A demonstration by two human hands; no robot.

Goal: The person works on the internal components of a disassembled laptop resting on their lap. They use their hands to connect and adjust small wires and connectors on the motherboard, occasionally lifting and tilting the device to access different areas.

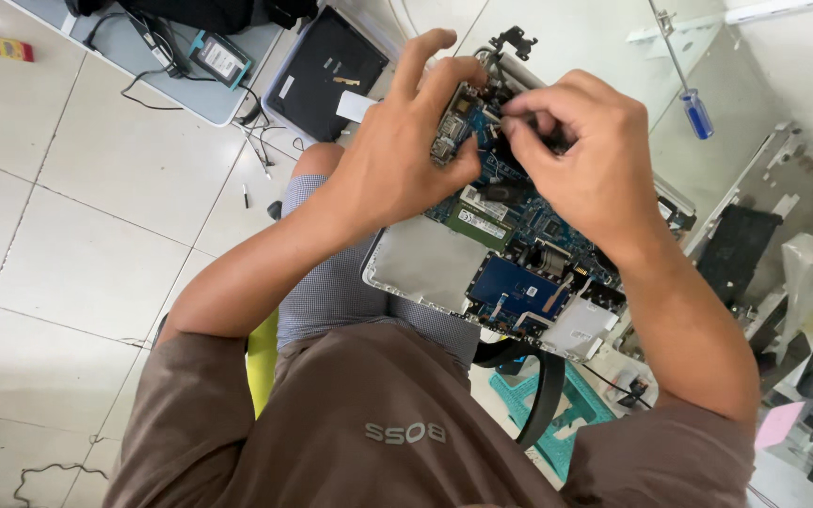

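The left hand (405, 155) grips the far-left corner of the board (510, 235), thumb curled under its edge near the ports, fingers bent over the top, the index raised and free; the right hand (585, 155) hovers just beside it, thumb and index pinched tight on something small and dark at the board's upper part, though what it is cannot be made out; the other fingers curl loosely. The board, blue with a green memory stick (478, 224), sits in an open laptop shell (425, 263) that rests on the person's lap, tilted toward the right; a metal hinge (514, 40) sticks up at the shell's far corner. A blue-handled screwdriver (693, 99) lies on the white table (604, 38) beyond the hands, well apart from them; a black laptop (324, 71) lies on the tiled floor (77, 207) at upper left, beside loose cables (256, 141); a teal stool (576, 409) shows below the shell.
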